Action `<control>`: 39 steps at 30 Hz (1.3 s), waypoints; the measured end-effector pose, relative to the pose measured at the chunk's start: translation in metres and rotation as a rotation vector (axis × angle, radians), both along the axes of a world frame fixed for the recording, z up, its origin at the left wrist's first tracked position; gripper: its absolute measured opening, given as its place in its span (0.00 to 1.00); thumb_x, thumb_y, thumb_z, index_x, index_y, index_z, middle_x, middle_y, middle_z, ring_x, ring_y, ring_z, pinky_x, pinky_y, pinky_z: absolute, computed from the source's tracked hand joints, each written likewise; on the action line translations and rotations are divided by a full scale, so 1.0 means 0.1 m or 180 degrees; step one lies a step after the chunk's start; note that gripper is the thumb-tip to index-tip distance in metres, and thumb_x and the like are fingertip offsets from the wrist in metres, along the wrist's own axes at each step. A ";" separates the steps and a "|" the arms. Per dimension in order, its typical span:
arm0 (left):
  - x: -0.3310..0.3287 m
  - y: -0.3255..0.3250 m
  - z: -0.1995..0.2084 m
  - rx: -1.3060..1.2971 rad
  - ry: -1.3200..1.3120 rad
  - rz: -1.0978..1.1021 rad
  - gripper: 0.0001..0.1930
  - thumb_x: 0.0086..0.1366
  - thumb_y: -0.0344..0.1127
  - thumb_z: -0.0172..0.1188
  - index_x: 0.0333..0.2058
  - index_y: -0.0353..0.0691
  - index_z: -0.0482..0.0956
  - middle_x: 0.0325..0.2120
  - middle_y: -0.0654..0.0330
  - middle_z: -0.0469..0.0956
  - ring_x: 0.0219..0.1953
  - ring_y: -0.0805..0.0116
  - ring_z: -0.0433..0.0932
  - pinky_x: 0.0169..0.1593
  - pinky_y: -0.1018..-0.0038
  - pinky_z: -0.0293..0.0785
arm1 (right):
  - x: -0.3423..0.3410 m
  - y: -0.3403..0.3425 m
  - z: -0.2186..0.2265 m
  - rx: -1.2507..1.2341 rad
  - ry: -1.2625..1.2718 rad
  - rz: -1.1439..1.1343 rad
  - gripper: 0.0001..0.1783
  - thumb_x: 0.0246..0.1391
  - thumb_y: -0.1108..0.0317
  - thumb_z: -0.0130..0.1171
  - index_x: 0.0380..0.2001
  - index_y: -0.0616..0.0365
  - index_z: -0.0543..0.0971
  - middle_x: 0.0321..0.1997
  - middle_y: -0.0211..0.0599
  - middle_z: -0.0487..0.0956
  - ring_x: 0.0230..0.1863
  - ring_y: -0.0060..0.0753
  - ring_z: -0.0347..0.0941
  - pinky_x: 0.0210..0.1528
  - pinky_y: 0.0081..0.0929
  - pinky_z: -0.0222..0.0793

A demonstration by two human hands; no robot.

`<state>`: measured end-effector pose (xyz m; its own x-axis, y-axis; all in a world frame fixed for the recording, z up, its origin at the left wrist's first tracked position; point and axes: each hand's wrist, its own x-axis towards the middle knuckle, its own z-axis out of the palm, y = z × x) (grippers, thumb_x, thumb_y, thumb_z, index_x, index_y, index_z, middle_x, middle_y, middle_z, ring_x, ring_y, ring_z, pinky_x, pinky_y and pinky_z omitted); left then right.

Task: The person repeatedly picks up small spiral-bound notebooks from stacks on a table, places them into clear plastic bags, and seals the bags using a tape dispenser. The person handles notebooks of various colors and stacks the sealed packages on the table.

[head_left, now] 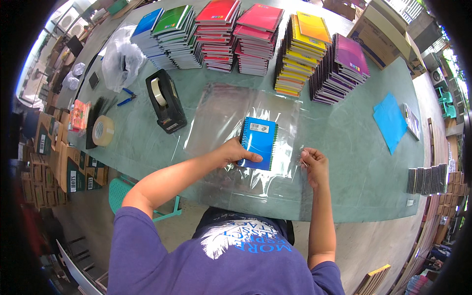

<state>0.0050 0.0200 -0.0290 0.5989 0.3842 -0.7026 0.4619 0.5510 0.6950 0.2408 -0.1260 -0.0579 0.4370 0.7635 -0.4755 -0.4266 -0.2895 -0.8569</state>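
A blue spiral-bound notebook (259,142) with a white label near its top lies on clear plastic sheeting (216,115) spread over the table. My left hand (239,151) grips the notebook by its left side, thumb across the cover and the other fingers hidden beneath. Beside the sheeting's right edge, my right hand (314,164) is closed in a pinch. Its fingertips meet at the edge of the clear plastic, and a small pale bit shows there. Light glares off the plastic around the notebook.
Along the far side stand stacks of blue (147,24), green (174,27), red (216,29), pink (258,34), yellow (297,54) and purple (339,69) notebooks. A black tape dispenser (169,110), blue pliers (127,97) and a tape roll (103,131) lie left; blue sheets (391,123) lie right.
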 end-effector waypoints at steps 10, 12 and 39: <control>-0.04 0.06 0.17 0.0835 0.0636 -0.0637 0.36 0.51 0.60 0.62 0.44 0.29 0.71 0.35 0.49 0.77 0.38 0.63 0.78 0.35 0.68 0.78 | -0.13 0.03 0.31 -0.0489 -0.0993 0.1084 0.12 0.53 0.65 0.58 0.24 0.65 0.75 0.19 0.35 0.76 0.17 0.22 0.71 0.18 0.20 0.68; -0.07 0.12 0.17 0.1028 0.0909 -0.0797 0.38 0.52 0.65 0.58 0.42 0.29 0.72 0.31 0.48 0.78 0.35 0.63 0.79 0.34 0.67 0.77 | -0.14 0.05 0.34 -0.0656 -0.1103 0.1389 0.14 0.54 0.62 0.58 0.23 0.63 0.74 0.19 0.33 0.76 0.19 0.22 0.72 0.18 0.20 0.68; -0.60 0.43 -0.51 0.5361 0.0750 0.0200 0.16 0.56 0.36 0.57 0.44 0.38 0.75 0.45 0.51 0.70 0.49 0.50 0.66 0.54 0.60 0.59 | -1.47 0.20 0.09 0.0581 -0.4795 0.1043 0.15 0.47 0.72 0.55 0.41 0.58 0.74 0.43 0.42 0.73 0.48 0.42 0.67 0.47 0.39 0.61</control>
<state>-0.0547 0.0627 -0.0798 0.5049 0.7583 0.4124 0.6405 -0.6494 0.4099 0.0934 -0.1061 -0.0490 0.2172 0.9145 0.3413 0.8903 -0.0423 -0.4533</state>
